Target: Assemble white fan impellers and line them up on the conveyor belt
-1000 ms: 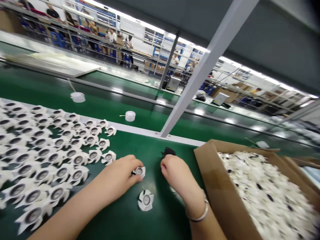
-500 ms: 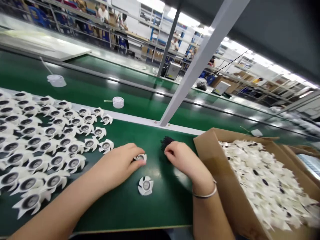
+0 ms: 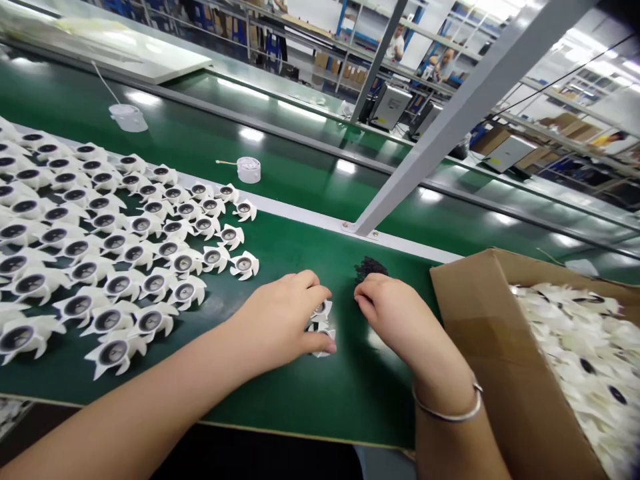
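My left hand rests on the green mat with its fingers closed over small white fan impellers; at least two show under the fingertips. My right hand lies just to the right, fingers curled and pinched beside a small heap of tiny black parts; what it pinches is hidden. A silver bangle circles my right wrist. Rows of white impellers with dark round hubs are laid out to the left.
A cardboard box full of loose white impellers stands at the right. Beyond the mat runs a green conveyor belt carrying two small white cups. A slanted grey post rises from the mat's far edge. People work at benches far behind.
The view tilted down and shifted. My left hand moved down onto the loose impeller that lay nearer me, so two impellers now sit under its fingers. My right hand stayed by the black heap.
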The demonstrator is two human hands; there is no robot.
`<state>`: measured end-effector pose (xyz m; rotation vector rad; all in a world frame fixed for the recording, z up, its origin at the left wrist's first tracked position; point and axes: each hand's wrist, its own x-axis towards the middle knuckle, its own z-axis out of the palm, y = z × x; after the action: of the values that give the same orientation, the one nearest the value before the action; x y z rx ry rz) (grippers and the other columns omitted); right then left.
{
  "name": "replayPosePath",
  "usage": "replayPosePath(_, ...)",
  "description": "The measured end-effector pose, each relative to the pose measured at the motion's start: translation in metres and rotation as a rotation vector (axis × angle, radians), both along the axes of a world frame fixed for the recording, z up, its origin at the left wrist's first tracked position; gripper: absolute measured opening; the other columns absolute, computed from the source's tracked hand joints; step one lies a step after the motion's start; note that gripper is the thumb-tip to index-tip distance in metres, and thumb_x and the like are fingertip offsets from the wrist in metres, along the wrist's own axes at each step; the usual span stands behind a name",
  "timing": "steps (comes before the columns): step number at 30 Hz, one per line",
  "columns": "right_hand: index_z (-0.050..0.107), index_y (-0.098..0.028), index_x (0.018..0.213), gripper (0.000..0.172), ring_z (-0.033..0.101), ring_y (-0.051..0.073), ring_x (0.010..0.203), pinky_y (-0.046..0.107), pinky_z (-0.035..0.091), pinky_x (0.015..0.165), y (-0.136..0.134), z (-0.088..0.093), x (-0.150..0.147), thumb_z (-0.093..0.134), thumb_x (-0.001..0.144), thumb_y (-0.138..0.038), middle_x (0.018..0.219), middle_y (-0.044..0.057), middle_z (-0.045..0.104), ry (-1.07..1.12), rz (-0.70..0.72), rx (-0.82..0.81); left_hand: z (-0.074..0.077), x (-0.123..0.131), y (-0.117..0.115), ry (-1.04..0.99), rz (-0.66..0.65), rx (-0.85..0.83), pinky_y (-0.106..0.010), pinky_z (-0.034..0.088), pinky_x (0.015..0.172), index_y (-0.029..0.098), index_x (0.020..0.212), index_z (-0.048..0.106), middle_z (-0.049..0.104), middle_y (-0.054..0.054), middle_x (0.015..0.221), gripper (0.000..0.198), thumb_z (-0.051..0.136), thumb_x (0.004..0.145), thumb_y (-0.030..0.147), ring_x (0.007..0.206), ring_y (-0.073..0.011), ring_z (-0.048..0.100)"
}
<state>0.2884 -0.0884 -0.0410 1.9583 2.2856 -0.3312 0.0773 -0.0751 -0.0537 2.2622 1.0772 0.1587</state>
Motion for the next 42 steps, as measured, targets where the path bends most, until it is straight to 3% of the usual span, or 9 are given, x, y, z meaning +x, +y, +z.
replayPosePath(4, 0.059, -0.017, 0.072, 0.026, 0.054, 0.017, 0.070, 0.031, 0.031, 0.059, -0.005, -0.003, -0.014, 0.046, 0.094, -0.011, 0.082, 0.005, 0.060, -0.190, -0.015, 0.074, -0.005, -0.001, 0.000, -0.045, 0.015, 0.005, -0.038, 0.049, 0.079, 0.025, 0.123, 0.060, 0.059, -0.004, 0.115, 0.057, 0.075, 0.076, 0.054, 0.102, -0.0258, 0.059)
replayPosePath(7, 0.056, -0.017, 0.073, 0.020, 0.055, 0.019, 0.073, 0.031, 0.030, 0.058, -0.005, -0.005, -0.018, 0.049, 0.091, -0.011, 0.082, 0.006, 0.060, -0.195, -0.016, 0.133, -0.006, -0.002, 0.002, -0.087, 0.043, -0.031, -0.038, 0.049, 0.084, 0.023, 0.122, 0.061, 0.060, -0.004, 0.114, 0.058, 0.078, 0.074, 0.051, 0.102, -0.0253, 0.059)
replayPosePath(12, 0.054, -0.019, 0.079, 0.011, 0.052, 0.013, 0.070, 0.026, 0.038, 0.061, -0.004, -0.003, -0.022, 0.053, 0.089, -0.013, 0.079, 0.000, 0.056, 0.349, 0.071, 0.135, -0.009, -0.005, 0.009, -0.183, 0.121, -0.059, -0.036, 0.048, 0.086, 0.024, 0.121, 0.062, 0.064, -0.003, 0.115, 0.047, 0.074, 0.079, 0.043, 0.105, -0.0240, 0.059)
replayPosePath(15, 0.052, -0.020, 0.081, 0.011, 0.050, 0.013, 0.071, 0.025, 0.039, 0.064, -0.005, -0.005, -0.028, 0.052, 0.090, -0.013, 0.081, -0.001, 0.054, 0.491, 0.184, 0.076, -0.008, -0.006, 0.011, -0.194, 0.114, -0.039, -0.034, 0.047, 0.083, 0.022, 0.113, 0.065, 0.066, -0.003, 0.107, 0.031, 0.067, 0.083, 0.029, 0.100, -0.0226, 0.060)
replayPosePath(24, 0.054, -0.017, 0.084, 0.009, 0.052, 0.017, 0.077, 0.030, 0.042, 0.068, -0.006, -0.017, -0.037, 0.051, 0.092, -0.016, 0.085, 0.004, 0.054, 0.248, 0.283, 0.175, 0.000, -0.010, 0.010, -0.171, 0.083, -0.037, -0.035, 0.048, 0.082, 0.019, 0.105, 0.068, 0.069, -0.004, 0.101, 0.022, 0.062, 0.084, 0.021, 0.095, -0.0218, 0.063)
replayPosePath(30, 0.063, -0.015, 0.089, 0.016, 0.055, 0.018, 0.076, 0.029, 0.043, 0.068, -0.009, -0.012, -0.039, 0.049, 0.095, -0.018, 0.086, 0.006, 0.059, 0.146, 0.409, 0.257, -0.002, -0.009, 0.012, -0.191, 0.106, -0.042, -0.035, 0.050, 0.085, 0.021, 0.107, 0.069, 0.071, -0.004, 0.104, 0.026, 0.062, 0.083, 0.018, 0.096, -0.0216, 0.064)
replayPosePath(35, 0.068, -0.014, 0.083, 0.023, 0.054, 0.019, 0.069, 0.033, 0.040, 0.064, -0.018, -0.002, -0.040, 0.049, 0.093, -0.017, 0.076, 0.006, 0.060, 0.063, 0.552, 0.331, -0.004, -0.008, 0.012, -0.186, 0.137, -0.054, -0.033, 0.051, 0.088, 0.020, 0.117, 0.068, 0.071, -0.004, 0.112, 0.036, 0.064, 0.082, 0.017, 0.099, -0.0214, 0.066)
replayPosePath(38, 0.071, -0.018, 0.088, 0.022, 0.059, 0.017, 0.072, 0.030, 0.042, 0.065, -0.016, 0.003, -0.027, 0.050, 0.093, -0.019, 0.080, 0.004, 0.065, 0.216, 0.450, 0.263, -0.003, -0.009, 0.012, -0.180, 0.155, -0.080, -0.033, 0.051, 0.088, 0.020, 0.121, 0.067, 0.071, -0.004, 0.115, 0.039, 0.069, 0.082, 0.023, 0.101, -0.0217, 0.066)
replayPosePath(42, 0.072, -0.021, 0.088, 0.016, 0.061, 0.016, 0.072, 0.028, 0.045, 0.063, -0.005, 0.006, 0.010, 0.056, 0.087, -0.021, 0.089, 0.003, 0.069, 0.245, 0.071, 0.286, -0.001, -0.008, 0.011, -0.171, 0.186, -0.114, -0.033, 0.051, 0.091, 0.022, 0.122, 0.067, 0.069, -0.004, 0.120, 0.040, 0.071, 0.083, 0.027, 0.107, -0.0219, 0.064)
